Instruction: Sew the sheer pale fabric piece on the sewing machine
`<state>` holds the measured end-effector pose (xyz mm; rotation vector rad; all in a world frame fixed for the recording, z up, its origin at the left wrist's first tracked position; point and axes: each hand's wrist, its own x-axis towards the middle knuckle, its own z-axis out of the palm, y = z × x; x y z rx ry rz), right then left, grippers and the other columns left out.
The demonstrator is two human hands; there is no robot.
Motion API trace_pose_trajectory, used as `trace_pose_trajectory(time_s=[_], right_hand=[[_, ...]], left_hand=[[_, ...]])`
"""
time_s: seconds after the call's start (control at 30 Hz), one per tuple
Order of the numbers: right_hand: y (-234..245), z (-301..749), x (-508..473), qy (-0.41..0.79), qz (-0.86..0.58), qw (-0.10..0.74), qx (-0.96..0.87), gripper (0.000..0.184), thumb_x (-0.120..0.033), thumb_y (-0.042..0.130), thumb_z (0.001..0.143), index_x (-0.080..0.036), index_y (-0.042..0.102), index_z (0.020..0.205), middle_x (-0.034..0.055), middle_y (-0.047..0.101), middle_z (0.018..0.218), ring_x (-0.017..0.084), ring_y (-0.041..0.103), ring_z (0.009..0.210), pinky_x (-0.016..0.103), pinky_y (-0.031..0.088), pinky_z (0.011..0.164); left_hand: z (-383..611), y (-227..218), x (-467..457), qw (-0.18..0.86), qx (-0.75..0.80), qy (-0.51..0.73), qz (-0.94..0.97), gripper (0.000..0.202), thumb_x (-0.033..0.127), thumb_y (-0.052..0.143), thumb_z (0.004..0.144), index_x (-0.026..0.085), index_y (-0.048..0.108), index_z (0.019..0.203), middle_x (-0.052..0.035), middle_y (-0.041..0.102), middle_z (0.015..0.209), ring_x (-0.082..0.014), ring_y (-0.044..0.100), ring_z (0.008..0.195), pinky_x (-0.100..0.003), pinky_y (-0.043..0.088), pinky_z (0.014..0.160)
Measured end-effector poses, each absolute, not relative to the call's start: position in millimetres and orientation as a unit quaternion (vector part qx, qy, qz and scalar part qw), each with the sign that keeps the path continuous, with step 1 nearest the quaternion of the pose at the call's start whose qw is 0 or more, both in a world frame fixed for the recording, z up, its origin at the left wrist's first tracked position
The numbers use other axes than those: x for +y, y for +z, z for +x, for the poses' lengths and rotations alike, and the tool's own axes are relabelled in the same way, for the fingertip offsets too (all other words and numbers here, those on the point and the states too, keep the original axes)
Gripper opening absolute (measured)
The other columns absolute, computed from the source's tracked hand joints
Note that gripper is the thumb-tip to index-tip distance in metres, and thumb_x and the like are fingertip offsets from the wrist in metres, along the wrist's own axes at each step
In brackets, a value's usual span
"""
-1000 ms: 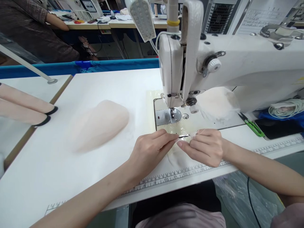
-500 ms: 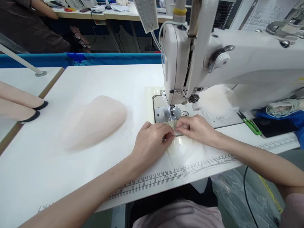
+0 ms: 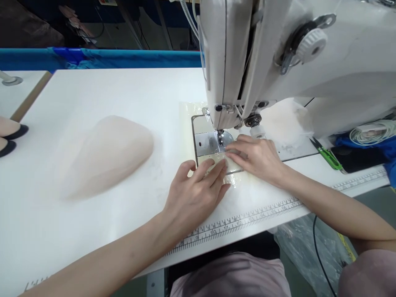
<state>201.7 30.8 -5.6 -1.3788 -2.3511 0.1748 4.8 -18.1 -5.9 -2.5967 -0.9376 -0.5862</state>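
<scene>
The sewing machine (image 3: 229, 70) stands over its metal needle plate (image 3: 208, 142), and its presser foot (image 3: 220, 138) is at the plate's right part. My left hand (image 3: 196, 187) rests at the plate's front edge, palm down, fingers apart and bent, with nothing visible in them. Beside the presser foot, my right hand (image 3: 255, 159) has thumb and forefinger pressed together. Whatever is between those fingertips is too small to make out. Clear tape (image 3: 232, 179) shows around the plate. A pale beige, cup-shaped piece (image 3: 114, 154) lies on the table to the left.
Sheer pale fabric (image 3: 286, 123) lies beneath the machine arm. Green-handled scissors (image 3: 326, 154) and a dark flat object (image 3: 359, 159) lie at the right, near a coil of pale cord (image 3: 371, 133). Black-edged beige pieces (image 3: 10, 134) are at far left. A printed ruler (image 3: 235, 225) follows the front edge.
My left hand has opened from a closed grip and spread its fingers. My right hand stays pinched, now closer to the presser foot. The view has moved closer to the machine.
</scene>
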Motion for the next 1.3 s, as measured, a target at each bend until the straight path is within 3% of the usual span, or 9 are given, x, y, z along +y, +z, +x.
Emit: trace_pose_trajectory(time_s=[0.17, 0.37, 0.47, 0.67, 0.9, 1.13, 1.3], right_hand=[[-7, 205, 30, 0.085, -0.533, 0.232, -0.810, 0.029, -0.047, 0.056, 0.092, -0.025, 0.074, 0.096, 0.0007, 0.069, 0.090, 0.010, 0.054, 0.056, 0.026, 0.034, 0.053], [-4, 203, 36, 0.148, -0.545, 0.260, -0.783, 0.016, -0.038, 0.064, 0.087, -0.024, 0.072, 0.090, 0.0019, 0.063, 0.088, 0.016, 0.056, 0.074, 0.031, 0.041, 0.071], [-2, 196, 41, 0.153, -0.557, 0.241, -0.780, 0.020, -0.041, 0.070, 0.082, -0.023, 0.069, 0.089, 0.0022, 0.061, 0.081, 0.022, 0.056, 0.087, 0.035, 0.040, 0.079], [-9, 185, 49, 0.144, -0.569, 0.242, -0.773, 0.015, -0.036, 0.067, 0.083, -0.022, 0.065, 0.086, -0.0020, 0.065, 0.076, 0.017, 0.057, 0.079, 0.041, 0.036, 0.091], [-9, 187, 50, 0.232, -0.571, 0.278, -0.737, 0.013, -0.031, 0.061, 0.084, -0.020, 0.064, 0.079, 0.0002, 0.063, 0.079, 0.015, 0.056, 0.075, 0.031, 0.042, 0.071], [-8, 188, 49, 0.184, -0.581, 0.276, -0.743, 0.022, -0.039, 0.070, 0.077, -0.022, 0.065, 0.088, 0.0026, 0.066, 0.092, 0.017, 0.056, 0.076, 0.033, 0.043, 0.071], [-11, 187, 48, 0.212, -0.551, 0.274, -0.759, 0.012, -0.033, 0.065, 0.082, -0.023, 0.066, 0.076, -0.0012, 0.066, 0.078, 0.015, 0.057, 0.076, 0.031, 0.043, 0.071]], left_hand=[[5, -9, -17, 0.118, -0.332, -0.223, -0.909, 0.024, 0.020, 0.055, 0.093, 0.015, 0.066, 0.114, -0.0089, 0.071, 0.115, -0.0264, 0.064, 0.105, -0.040, 0.042, 0.078], [5, -13, -17, 0.109, -0.327, -0.248, -0.905, 0.023, 0.018, 0.057, 0.092, 0.012, 0.067, 0.112, -0.0113, 0.071, 0.114, -0.0278, 0.064, 0.108, -0.040, 0.044, 0.080], [4, -16, -17, 0.129, -0.321, -0.254, -0.903, 0.023, 0.020, 0.057, 0.093, 0.009, 0.067, 0.110, -0.0132, 0.071, 0.112, -0.0276, 0.064, 0.108, -0.041, 0.044, 0.081], [4, -20, -16, 0.166, -0.323, -0.247, -0.898, 0.024, 0.022, 0.052, 0.096, 0.008, 0.067, 0.109, -0.0134, 0.071, 0.113, -0.0254, 0.064, 0.107, -0.040, 0.045, 0.082], [5, -27, -15, 0.171, -0.321, -0.264, -0.893, 0.026, 0.024, 0.055, 0.095, 0.006, 0.067, 0.109, -0.0145, 0.071, 0.112, -0.0256, 0.064, 0.104, -0.041, 0.043, 0.084], [5, -29, -16, 0.177, -0.330, -0.257, -0.891, 0.030, 0.027, 0.053, 0.095, 0.005, 0.067, 0.110, -0.0144, 0.070, 0.113, -0.0248, 0.062, 0.104, -0.040, 0.038, 0.089], [4, -27, -17, 0.186, -0.339, -0.237, -0.891, 0.030, 0.028, 0.047, 0.098, 0.010, 0.068, 0.111, -0.0101, 0.071, 0.115, -0.0230, 0.061, 0.104, -0.039, 0.036, 0.090]])
